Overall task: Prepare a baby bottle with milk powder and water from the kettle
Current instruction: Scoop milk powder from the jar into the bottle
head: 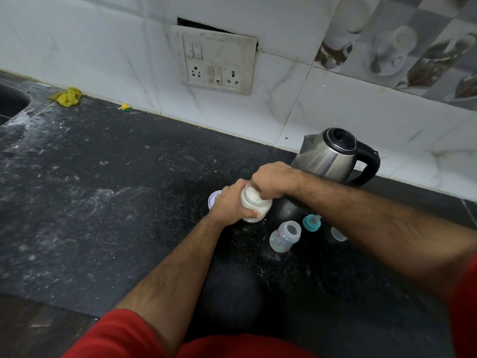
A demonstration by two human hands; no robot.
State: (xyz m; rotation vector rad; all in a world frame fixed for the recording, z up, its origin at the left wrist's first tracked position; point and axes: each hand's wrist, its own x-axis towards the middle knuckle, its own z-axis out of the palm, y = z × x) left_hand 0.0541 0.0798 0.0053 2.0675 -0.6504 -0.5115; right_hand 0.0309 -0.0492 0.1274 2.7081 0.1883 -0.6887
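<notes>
My left hand (228,202) is wrapped around a clear jar of white milk powder (254,204) that stands on the black counter (103,202). My right hand (272,180) is closed over the jar's mouth, with its fingers dipping inside; what they hold is hidden. The jar's white lid (213,198) lies just left of it, partly behind my left hand. An open, empty baby bottle (285,236) stands right of the jar. Its teal nipple ring (311,223) and clear cap (338,234) sit beside it under my right forearm. The steel kettle (333,155) is behind them.
A tiled wall with a switch and socket panel (218,62) rises behind the counter. A yellow cloth (66,96) and a small yellow-green scrubber (125,107) lie at the back left, near the sink edge (13,104). The counter's front edge drops to a wooden floor (38,332).
</notes>
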